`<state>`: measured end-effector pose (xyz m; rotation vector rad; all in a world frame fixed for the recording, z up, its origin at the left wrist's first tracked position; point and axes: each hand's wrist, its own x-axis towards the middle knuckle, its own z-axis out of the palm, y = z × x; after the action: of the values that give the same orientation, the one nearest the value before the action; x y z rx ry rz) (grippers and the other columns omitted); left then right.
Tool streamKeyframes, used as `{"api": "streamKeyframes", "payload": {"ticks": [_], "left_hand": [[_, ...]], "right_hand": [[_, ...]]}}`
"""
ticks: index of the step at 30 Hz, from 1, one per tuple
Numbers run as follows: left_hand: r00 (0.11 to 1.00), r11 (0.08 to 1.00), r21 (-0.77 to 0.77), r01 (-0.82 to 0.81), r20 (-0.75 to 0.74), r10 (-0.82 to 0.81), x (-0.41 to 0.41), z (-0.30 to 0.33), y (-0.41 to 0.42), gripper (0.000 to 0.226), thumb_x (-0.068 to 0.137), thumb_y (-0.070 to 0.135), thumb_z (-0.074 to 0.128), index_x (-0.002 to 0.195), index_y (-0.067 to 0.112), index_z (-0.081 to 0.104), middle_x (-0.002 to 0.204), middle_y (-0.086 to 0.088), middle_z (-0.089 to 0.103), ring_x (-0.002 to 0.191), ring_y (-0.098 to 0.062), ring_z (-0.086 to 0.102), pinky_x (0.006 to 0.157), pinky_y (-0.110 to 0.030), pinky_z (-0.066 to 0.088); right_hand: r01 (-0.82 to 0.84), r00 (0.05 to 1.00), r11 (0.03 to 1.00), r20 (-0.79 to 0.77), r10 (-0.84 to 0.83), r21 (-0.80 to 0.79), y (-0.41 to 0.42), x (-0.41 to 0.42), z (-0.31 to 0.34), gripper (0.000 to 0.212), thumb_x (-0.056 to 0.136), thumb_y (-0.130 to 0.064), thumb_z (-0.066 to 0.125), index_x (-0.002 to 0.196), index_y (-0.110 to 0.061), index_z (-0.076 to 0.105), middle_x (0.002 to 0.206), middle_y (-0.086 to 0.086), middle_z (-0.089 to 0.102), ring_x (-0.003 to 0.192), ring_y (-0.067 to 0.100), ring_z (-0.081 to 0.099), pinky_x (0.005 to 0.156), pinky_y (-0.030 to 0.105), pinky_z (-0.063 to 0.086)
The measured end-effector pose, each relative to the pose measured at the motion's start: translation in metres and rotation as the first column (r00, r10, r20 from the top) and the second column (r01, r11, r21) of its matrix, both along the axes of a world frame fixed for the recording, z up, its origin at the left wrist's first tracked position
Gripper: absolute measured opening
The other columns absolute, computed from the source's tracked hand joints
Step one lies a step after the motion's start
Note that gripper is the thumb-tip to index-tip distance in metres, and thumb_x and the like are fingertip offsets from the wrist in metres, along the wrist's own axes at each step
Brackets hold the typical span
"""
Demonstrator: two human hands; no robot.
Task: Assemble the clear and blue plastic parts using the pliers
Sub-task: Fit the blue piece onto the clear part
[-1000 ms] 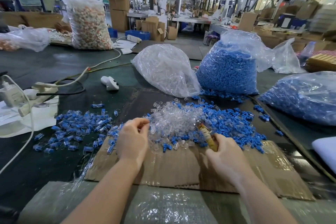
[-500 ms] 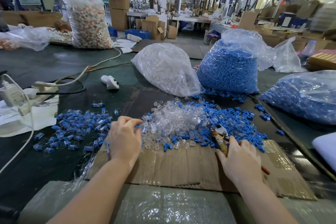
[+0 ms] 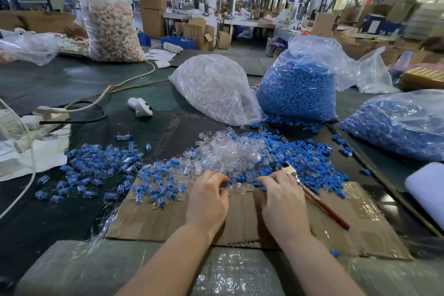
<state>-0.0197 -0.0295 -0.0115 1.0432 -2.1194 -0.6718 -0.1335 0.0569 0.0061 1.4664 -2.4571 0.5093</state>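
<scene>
While the left grip (image 3: 208,197) pinches a blue part (image 3: 227,185), pliers (image 3: 310,193) lie just right of the right grip (image 3: 283,196), whose clench I cannot tell.

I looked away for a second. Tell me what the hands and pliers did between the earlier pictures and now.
The right hand let go of the pliers, which now lie on the cardboard beside it, and moved left to the loose parts. The left hand swung right from the assembled pile and now pinches a blue part near the clear parts. The bags and piles stayed put.
</scene>
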Motion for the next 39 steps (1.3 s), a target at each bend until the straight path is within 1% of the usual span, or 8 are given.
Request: {"api": "streamKeyframes", "payload": {"ticks": [5,9,14,17,22,25,30,39], "left_hand": [[1.0,0.999,-0.052,0.009,0.007,-0.009,-0.004,-0.005,0.004,0.017,0.089,0.022,0.061,0.105,0.02,0.065,0.091,0.015,0.047,0.093,-0.004,0.043,0.083,-0.009,0.028],[1.0,0.998,-0.063,0.023,-0.007,-0.023,-0.001,-0.007,0.002,0.017,0.087,0.023,0.063,0.103,0.021,0.067,0.088,0.018,0.047,0.091,-0.003,0.042,0.079,-0.007,0.028],[0.997,0.992,-0.101,0.074,0.015,-0.073,0.002,-0.009,0.005,0.027,0.088,0.026,0.061,0.115,0.026,0.062,0.092,0.019,0.045,0.093,-0.001,0.041,0.082,-0.003,0.028],[0.99,0.981,-0.135,0.14,0.04,-0.136,0.002,-0.009,0.005,0.037,0.09,0.026,0.059,0.126,0.029,0.055,0.102,0.018,0.049,0.099,-0.002,0.04,0.091,-0.01,0.03],[0.986,0.981,-0.099,0.167,-0.007,-0.168,0.003,-0.005,0.005,0.017,0.086,0.023,0.063,0.103,0.025,0.067,0.094,0.018,0.055,0.095,-0.002,0.042,0.086,-0.007,0.029],[0.993,0.992,-0.052,0.111,-0.045,-0.113,0.004,-0.003,0.005,0.004,0.085,0.02,0.065,0.088,0.022,0.065,0.082,0.023,0.047,0.091,-0.004,0.045,0.08,-0.005,0.03],[0.985,0.994,-0.002,0.108,-0.136,-0.107,0.006,-0.001,0.009,0.014,0.087,0.016,0.063,0.08,0.026,0.057,0.08,0.019,0.051,0.079,-0.003,0.055,0.074,-0.012,0.041],[0.983,0.988,0.051,0.143,-0.127,-0.136,0.005,-0.002,0.01,0.014,0.089,0.014,0.06,0.08,0.025,0.055,0.079,0.014,0.054,0.073,-0.004,0.058,0.07,-0.01,0.045]], "right_hand": [[-0.041,0.996,0.999,0.081,0.04,0.002,-0.006,0.006,-0.012,0.039,0.094,-0.014,0.039,0.127,-0.031,0.05,0.118,-0.006,0.049,0.112,0.016,0.041,0.097,0.03,0.032],[-0.04,0.991,0.998,0.122,0.047,-0.055,-0.008,0.008,-0.016,0.03,0.093,-0.012,0.04,0.114,-0.028,0.052,0.114,-0.01,0.052,0.107,0.012,0.044,0.092,0.025,0.032],[-0.08,0.981,0.983,0.161,0.107,-0.168,-0.004,0.011,-0.018,0.015,0.086,-0.004,0.058,0.094,-0.016,0.063,0.091,-0.002,0.064,0.088,0.021,0.054,0.081,0.032,0.041],[-0.167,0.97,0.946,0.127,0.208,-0.276,-0.002,0.013,-0.02,0.015,0.076,-0.004,0.073,0.084,-0.014,0.065,0.08,-0.003,0.066,0.075,0.021,0.057,0.068,0.034,0.049],[-0.226,0.958,0.914,0.092,0.271,-0.338,-0.001,0.014,-0.022,0.017,0.073,-0.006,0.076,0.085,-0.016,0.068,0.082,-0.007,0.067,0.076,0.018,0.06,0.067,0.032,0.049],[-0.108,0.989,0.943,0.059,0.134,-0.315,-0.001,0.014,-0.022,0.023,0.067,-0.005,0.077,0.085,-0.015,0.067,0.084,-0.003,0.066,0.08,0.023,0.06,0.07,0.036,0.044],[0.167,0.984,0.968,-0.029,-0.175,-0.186,-0.002,0.017,-0.023,0.037,0.055,0.005,0.078,0.087,-0.01,0.07,0.089,0.01,0.067,0.084,0.033,0.062,0.071,0.042,0.047],[0.203,0.979,0.974,-0.016,-0.205,-0.096,-0.002,0.018,-0.023,0.022,0.062,0.006,0.073,0.075,-0.011,0.069,0.088,0.01,0.066,0.08,0.028,0.063,0.075,0.04,0.046]]}}
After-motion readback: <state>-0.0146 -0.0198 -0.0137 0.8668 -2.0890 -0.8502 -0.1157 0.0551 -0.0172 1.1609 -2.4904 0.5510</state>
